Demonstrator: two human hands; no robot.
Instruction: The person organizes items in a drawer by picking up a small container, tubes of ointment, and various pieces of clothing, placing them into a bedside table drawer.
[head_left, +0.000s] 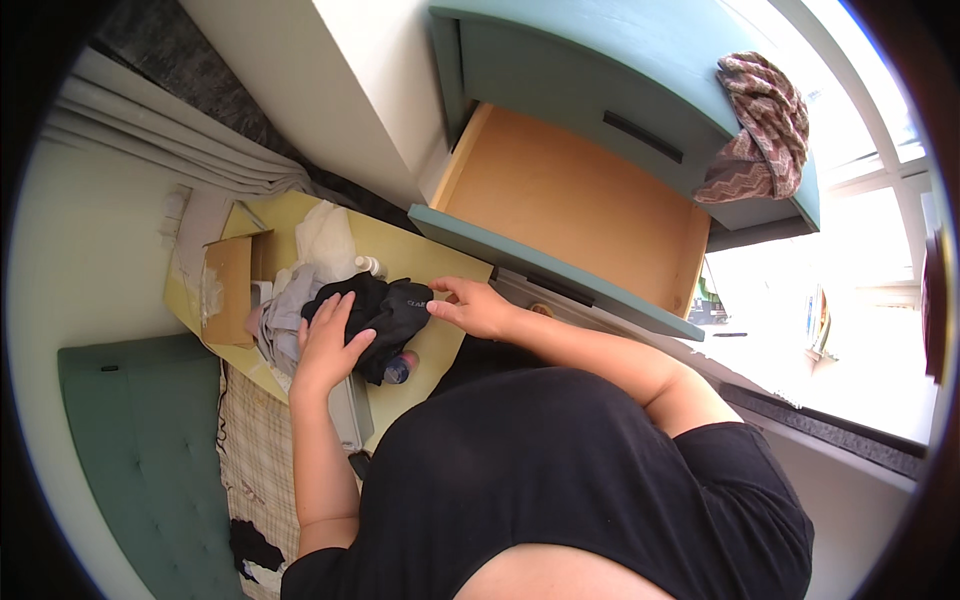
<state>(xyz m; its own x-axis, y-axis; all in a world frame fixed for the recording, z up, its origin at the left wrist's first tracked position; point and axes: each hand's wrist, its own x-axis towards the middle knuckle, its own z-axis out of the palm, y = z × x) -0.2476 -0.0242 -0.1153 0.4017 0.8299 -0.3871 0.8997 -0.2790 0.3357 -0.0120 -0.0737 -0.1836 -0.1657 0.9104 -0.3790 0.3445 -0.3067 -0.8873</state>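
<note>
A bundle of black cloth (382, 315) with pale lettering lies on a yellow tabletop (442, 262). Spread over its left part is my left hand (327, 346), fingers apart, resting on the fabric. My right hand (472, 306) is at the bundle's right edge, thumb and forefinger apart; whether the fingertips touch the cloth I cannot tell. Grey cloth (289, 307) and white cloth (325, 236) are heaped to the left and behind. A white bottle (370, 265) is behind the black cloth, and a dark bottle or can (400, 368) lies in front of it.
An open wooden drawer (570, 202) projects from the teal dresser (555, 67) at upper right. Patterned cloth (769, 135) hangs over the dresser's corner. An open cardboard box (227, 292) stands at the table's left, near a green padded headboard (150, 450) and a checked bedcover (259, 442).
</note>
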